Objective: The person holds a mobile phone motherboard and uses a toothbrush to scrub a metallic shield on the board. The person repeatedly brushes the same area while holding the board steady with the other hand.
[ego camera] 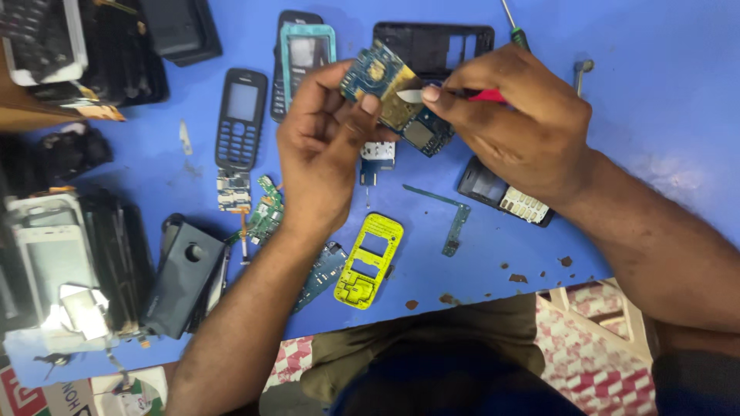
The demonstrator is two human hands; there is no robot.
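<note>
The left hand [320, 150] pinches a blue circuit board [397, 100] above the blue table [655, 115], its lower edge hidden by fingers, while the right hand [516, 127] grips a mostly covered red-handled tool [486, 95]; a white printed package [116, 394] sits cut off bottom-left.

Left hand [324, 146] is pinching a blue and gold phone circuit board [393, 96] up off the blue table [655, 100], while the right hand [516, 123] grips a red-handled tool [482, 95] with its pale tip touching the board. A yellow plastic phone frame [368, 260] and black keypad front cover [240, 119] lie on the table nearby.
</note>
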